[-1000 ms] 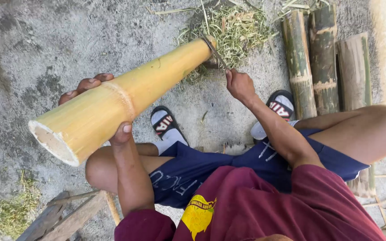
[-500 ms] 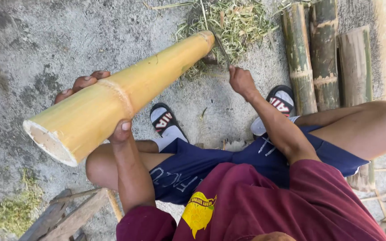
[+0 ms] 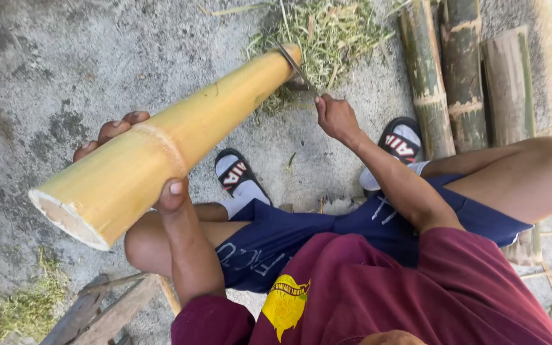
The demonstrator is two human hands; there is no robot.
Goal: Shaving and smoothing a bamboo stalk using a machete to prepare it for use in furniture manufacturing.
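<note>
On the concrete floor (image 3: 65, 57), seen from the head camera, a thick yellow bamboo pole (image 3: 161, 147) is held slanted, its cut near end raised above the knee and its far end resting down by a heap of green shavings (image 3: 327, 32). The left hand (image 3: 142, 160) is wrapped around the pole at a node ring, the fingers closed over the far side and the thumb pressed on the near side, so this grip is clamped on the pole. The right hand (image 3: 337, 118) is closed around the handle of a thin blade (image 3: 295, 64), and the blade is laid against the far end of the pole.

The visible skin of the pole is already pale yellow and smooth along almost the whole length, so the scraping is judged to be mostly done; only a little green is seen near the far tip, where the blade is placed. Three darker green bamboo pieces (image 3: 461, 83) are lying just beside the right foot, and their green skin is not yet removed. Two sandals (image 3: 237, 176) are worn on the feet.
</note>
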